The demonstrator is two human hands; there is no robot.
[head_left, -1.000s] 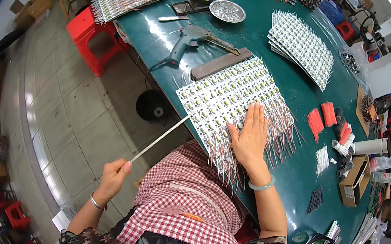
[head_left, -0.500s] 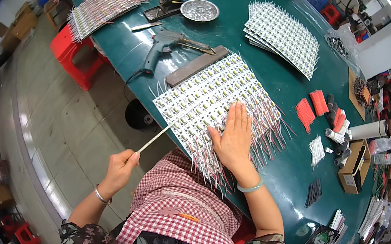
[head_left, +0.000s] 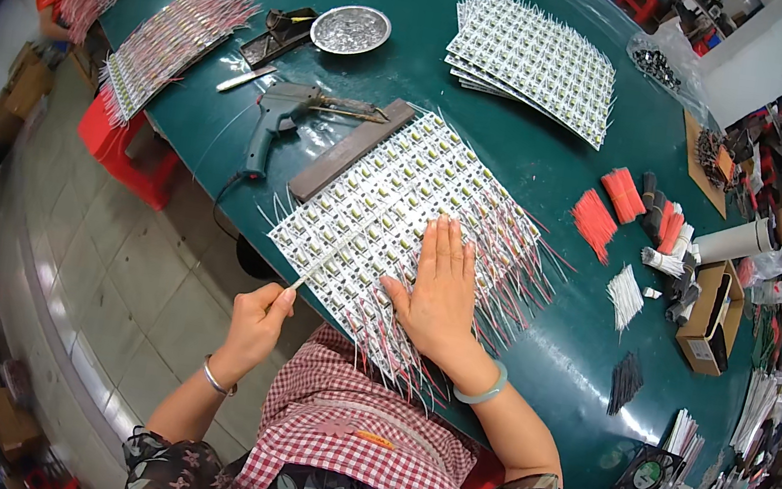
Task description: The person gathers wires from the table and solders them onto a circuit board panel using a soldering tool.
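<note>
My left hand (head_left: 255, 326) is closed around the end of a thin whitish stick (head_left: 307, 277), at the near left edge of a circuit board panel (head_left: 386, 178). The stick's far part lies over the panel, hard to tell from the white boards. Rows of small green-yellow parts cover the panel, and red and white wires (head_left: 500, 261) stick out along its near right side. My right hand (head_left: 442, 298) rests flat on the panel, fingers stretched out, holding nothing. A dark wooden bar (head_left: 352, 151) lies against the panel's far left edge.
Left of the bar lies a grey-green pistol-shaped tool (head_left: 275, 121) with a cord. Beyond are a round metal dish (head_left: 350, 28) and stacked panels (head_left: 534, 64). Wired panels (head_left: 173, 45) lie far left. Red tubes (head_left: 594, 224) and a cardboard box (head_left: 709, 323) are at right.
My left hand has moved up toward the panel, and much less of the stick shows outside the panel's edge. The right hand stays flat on the panel. The whole view has shifted slightly.
</note>
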